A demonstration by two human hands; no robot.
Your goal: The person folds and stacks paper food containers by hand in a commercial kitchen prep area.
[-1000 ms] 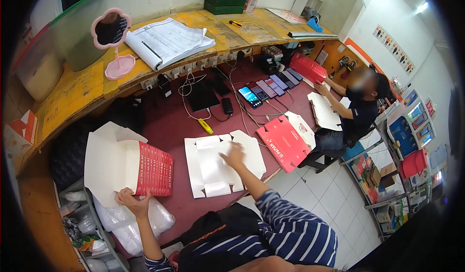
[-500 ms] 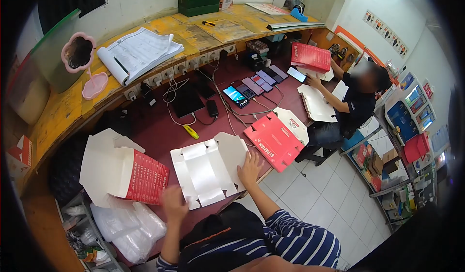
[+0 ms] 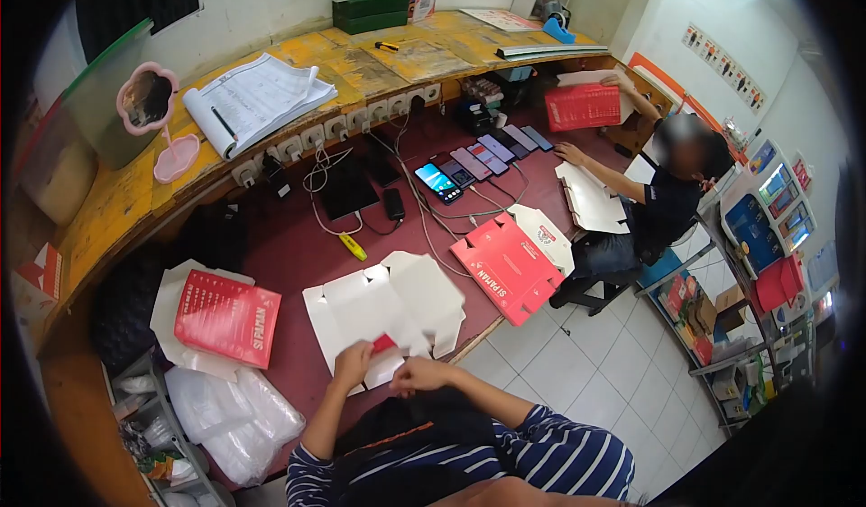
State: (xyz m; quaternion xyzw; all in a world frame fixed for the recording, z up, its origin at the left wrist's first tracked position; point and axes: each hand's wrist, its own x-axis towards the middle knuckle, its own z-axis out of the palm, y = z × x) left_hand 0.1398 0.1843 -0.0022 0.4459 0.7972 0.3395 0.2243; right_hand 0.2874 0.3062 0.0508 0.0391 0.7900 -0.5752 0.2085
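An unfolded cardboard box (image 3: 383,295), white inside face up, lies on the dark red tabletop in front of me. My left hand (image 3: 353,365) is closed on its near flap, where a small patch of red outer side shows. Just to the right, my right hand (image 3: 424,374) has its fingers curled and pinched at the same near edge. Left of the hands rests a stack of red and white boxes (image 3: 230,319) with a printed red face up. A flat red printed box (image 3: 507,268) lies to the right, near the table's edge.
A yellow highlighter (image 3: 353,247), a tablet (image 3: 348,191), cables and several phones (image 3: 487,153) lie beyond the box. A co-worker (image 3: 677,173) sits at right, one hand on a red box (image 3: 582,107). A plastic-wrapped bundle (image 3: 234,421) sits at lower left.
Both my hands came together at the box's near edge, and its raised sides now lie flatter. The left stack has tipped red face up. The co-worker's red box moved back.
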